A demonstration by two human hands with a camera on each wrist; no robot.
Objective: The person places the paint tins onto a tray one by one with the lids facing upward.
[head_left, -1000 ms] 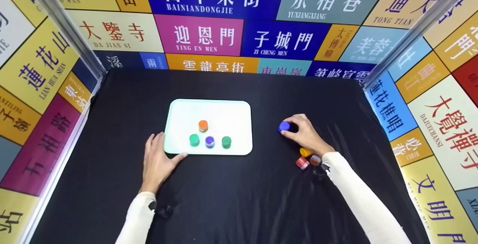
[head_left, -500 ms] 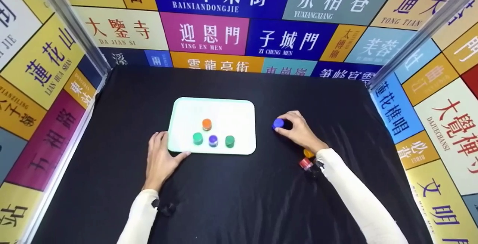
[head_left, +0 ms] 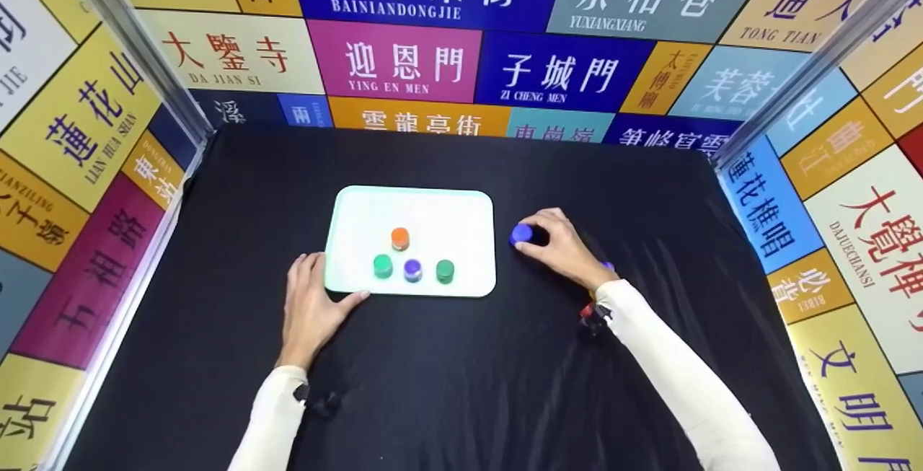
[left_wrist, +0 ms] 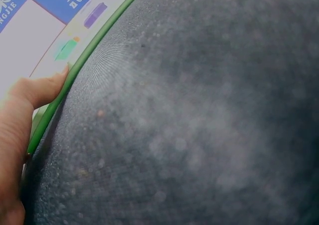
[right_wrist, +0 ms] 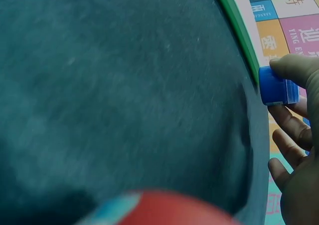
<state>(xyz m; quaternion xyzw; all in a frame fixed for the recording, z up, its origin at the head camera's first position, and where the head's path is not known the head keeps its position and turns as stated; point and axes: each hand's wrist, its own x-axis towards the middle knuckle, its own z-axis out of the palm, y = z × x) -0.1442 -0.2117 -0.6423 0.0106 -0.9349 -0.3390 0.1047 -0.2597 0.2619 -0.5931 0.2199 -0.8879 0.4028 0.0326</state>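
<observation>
across the black cloth [head_left: 447, 377], our right hand [head_left: 566, 246] pinched a small blue cylinder [head_left: 521, 234] while our spread left hand [head_left: 310, 312] touched a white rectangular tray [head_left: 447, 218].

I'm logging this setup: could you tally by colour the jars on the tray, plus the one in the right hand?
Orange jar: 1
Green jars: 2
Purple jar: 1
Blue jar, in the right hand: 1
Total: 5

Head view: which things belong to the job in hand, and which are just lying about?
Likely in the job:
right hand, pinching blue jar
left hand, touching tray
orange jar, light green jar, dark green jar, purple jar on tray

Seemingly just about:
red jar, mostly hidden, perhaps awaiting use
black cloth
lettered walls
</observation>
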